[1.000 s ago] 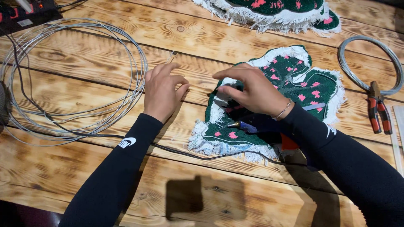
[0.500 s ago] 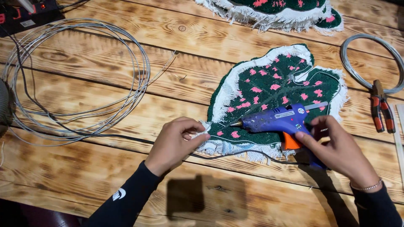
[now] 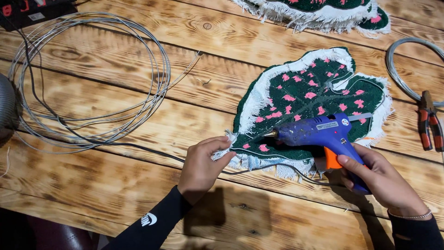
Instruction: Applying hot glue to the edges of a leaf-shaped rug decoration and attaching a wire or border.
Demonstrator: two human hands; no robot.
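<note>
I see the right hand [image 3: 386, 183] wrapped around the handle of a blue glue gun [image 3: 323, 136], one finger lying on the orange trigger. So that grip is closed on the gun. The nozzle points left and sits just over the lower left part of a green leaf-shaped rug piece [image 3: 310, 99] with pink spots and a white fringe.

The left hand [image 3: 203, 164] has its grip pinched on the leaf's pointed left tip, fingertips pressed on the fringe there. The leaf lies flat on the wooden tabletop [image 3: 115, 185], centre-right in view, between the two hands.

A black cord [image 3: 138, 148] runs across the tabletop, under the left hand and on towards the gun. A big loose coil of grey wire [image 3: 92, 78] lies at the far left, well apart from the leaf. A second green fringed piece [image 3: 319, 11] sits at the top edge, partly cut off. At the right edge there is a smaller wire coil [image 3: 407, 65], with red-handled pliers [image 3: 430, 122] just below it.
</note>
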